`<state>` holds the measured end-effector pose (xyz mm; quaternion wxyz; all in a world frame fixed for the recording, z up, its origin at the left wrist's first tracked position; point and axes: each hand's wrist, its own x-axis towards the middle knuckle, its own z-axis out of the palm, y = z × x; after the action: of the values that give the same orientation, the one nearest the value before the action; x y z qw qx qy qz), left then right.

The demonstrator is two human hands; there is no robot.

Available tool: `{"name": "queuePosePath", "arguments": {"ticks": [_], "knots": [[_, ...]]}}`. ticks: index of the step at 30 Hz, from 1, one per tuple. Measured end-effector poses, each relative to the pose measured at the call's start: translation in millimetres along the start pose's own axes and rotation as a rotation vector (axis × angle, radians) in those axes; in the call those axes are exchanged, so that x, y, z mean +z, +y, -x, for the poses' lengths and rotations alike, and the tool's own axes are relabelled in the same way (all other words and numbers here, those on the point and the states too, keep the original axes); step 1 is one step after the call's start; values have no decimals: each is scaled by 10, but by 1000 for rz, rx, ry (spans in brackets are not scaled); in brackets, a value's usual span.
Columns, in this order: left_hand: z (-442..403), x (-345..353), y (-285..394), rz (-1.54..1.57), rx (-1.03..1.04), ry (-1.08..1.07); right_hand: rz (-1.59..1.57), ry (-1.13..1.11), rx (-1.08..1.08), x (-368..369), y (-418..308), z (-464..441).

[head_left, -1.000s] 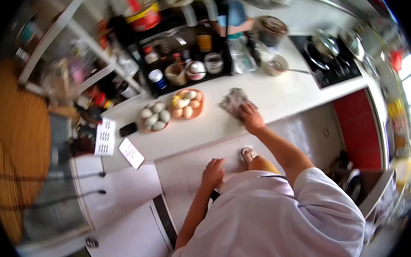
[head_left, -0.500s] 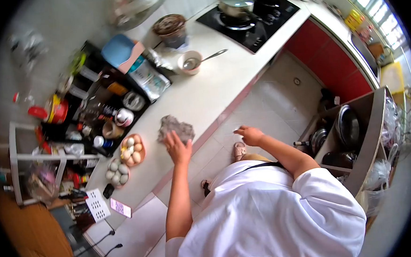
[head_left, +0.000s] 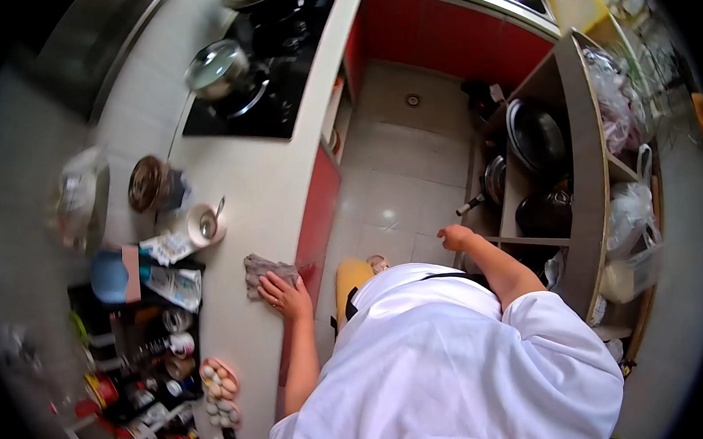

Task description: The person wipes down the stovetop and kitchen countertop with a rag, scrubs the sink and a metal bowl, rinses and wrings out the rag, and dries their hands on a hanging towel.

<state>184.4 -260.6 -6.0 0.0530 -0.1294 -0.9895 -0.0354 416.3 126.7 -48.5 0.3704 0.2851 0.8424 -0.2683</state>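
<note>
My left hand (head_left: 286, 297) lies with its fingers stretched flat over a crumpled grey-brown cloth (head_left: 263, 275) on the white counter (head_left: 250, 338), close to its front edge. To the right, my right hand (head_left: 454, 236) hangs above the floor with its fingers curled in, and nothing shows in it. Farther up the counter sits a light bowl (head_left: 205, 225) with a metal spoon in it. Below the cloth in the view, an orange tray of eggs (head_left: 219, 380) stands beside a second group of paler eggs (head_left: 222, 411).
A black stove (head_left: 278, 71) carries a lidded pot (head_left: 217, 69). Bottles and jars crowd a black rack (head_left: 154, 344) along the wall. On the right, an open shelf unit (head_left: 580, 165) holds dark pans (head_left: 536, 136) and plastic bags. A drain (head_left: 413, 100) lies in the tiled floor.
The cloth was under my right hand; my left hand came onto it as my right hand moved off to the right. The view has turned toward the stove and shelf unit.
</note>
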Motion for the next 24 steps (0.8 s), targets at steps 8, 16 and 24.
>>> {"name": "queuePosePath", "arguments": {"ticks": [8,16,24], "knots": [[-1027,233,942,140,327,57,-295,-32,-8,-452,222,-260],[-2241,188,2560,1527,-146,-401,-520,251,107,-1871,654,-897],[-3952,88,4592,1545,112,-117,-703,449,192,-2958,935,-797]]}}
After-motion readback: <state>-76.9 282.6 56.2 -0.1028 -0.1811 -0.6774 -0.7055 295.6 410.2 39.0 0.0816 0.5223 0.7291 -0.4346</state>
